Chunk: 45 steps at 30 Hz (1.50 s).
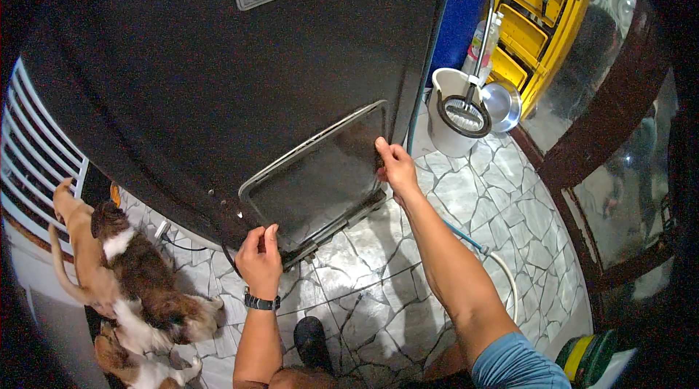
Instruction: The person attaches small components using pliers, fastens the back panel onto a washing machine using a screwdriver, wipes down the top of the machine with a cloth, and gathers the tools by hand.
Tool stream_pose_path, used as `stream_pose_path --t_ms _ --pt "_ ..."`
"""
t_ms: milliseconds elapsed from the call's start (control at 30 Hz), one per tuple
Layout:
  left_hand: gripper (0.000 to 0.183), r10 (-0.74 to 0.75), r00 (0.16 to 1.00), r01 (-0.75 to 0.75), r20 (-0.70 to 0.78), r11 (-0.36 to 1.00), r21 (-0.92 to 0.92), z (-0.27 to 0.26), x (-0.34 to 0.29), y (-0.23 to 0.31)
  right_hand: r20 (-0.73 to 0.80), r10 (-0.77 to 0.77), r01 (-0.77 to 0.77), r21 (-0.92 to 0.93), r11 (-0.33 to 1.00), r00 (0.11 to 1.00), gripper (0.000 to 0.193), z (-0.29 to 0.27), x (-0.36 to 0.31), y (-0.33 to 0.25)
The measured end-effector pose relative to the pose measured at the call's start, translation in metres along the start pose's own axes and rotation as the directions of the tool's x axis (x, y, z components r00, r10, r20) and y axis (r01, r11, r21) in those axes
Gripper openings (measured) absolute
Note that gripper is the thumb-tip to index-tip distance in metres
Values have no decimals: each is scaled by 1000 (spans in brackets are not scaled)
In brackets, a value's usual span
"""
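A large dark metal cabinet (167, 90), apparently the back of an appliance, fills the middle and left. Low on it, a rectangular dark cover panel (320, 178) with rounded corners and a pale rim leans against the cabinet. My left hand (260, 258), with a dark watch on its wrist, pinches the panel's lower left corner between thumb and bent fingers. At its right edge my right hand (397, 169) grips it, thumb on the front face and fingertips partly hidden behind. Along the base beneath the panel runs a narrow ledge (338, 225).
Three dogs (156, 287) crowd the left near a white slatted gate (36, 149). A white bucket (448, 116), a metal bowl (502, 105) and a yellow rack (528, 32) stand at the far right. A hose (502, 265) lies on the tiled floor (495, 192).
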<state>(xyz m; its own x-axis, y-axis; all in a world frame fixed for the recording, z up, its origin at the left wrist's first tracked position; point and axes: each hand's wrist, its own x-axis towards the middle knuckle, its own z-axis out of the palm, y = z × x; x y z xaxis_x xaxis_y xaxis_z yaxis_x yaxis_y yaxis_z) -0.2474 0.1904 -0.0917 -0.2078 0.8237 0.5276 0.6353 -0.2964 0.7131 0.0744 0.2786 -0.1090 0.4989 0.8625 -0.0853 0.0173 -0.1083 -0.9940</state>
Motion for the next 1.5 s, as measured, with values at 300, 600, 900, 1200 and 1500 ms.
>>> stream_pose_path --t_ms 300,600,900,1200,1500 --pt "20 87 993 -96 81 989 115 -7 -2 7 -54 -198 193 -96 977 979 46 -14 9 20" --pt "19 170 984 -178 55 959 222 8 -22 -36 -177 -388 312 -346 885 904 20 -7 13 58" --pt "20 204 978 -209 46 953 219 19 -24 -44 -23 -330 309 -298 903 944 23 -33 29 59" --pt "19 100 991 -119 85 959 259 21 -29 -44 92 -346 353 -404 844 934 20 -38 27 49" --pt "21 -94 988 84 120 993 87 9 -54 -54 31 -76 73 95 993 997 12 -23 16 142"
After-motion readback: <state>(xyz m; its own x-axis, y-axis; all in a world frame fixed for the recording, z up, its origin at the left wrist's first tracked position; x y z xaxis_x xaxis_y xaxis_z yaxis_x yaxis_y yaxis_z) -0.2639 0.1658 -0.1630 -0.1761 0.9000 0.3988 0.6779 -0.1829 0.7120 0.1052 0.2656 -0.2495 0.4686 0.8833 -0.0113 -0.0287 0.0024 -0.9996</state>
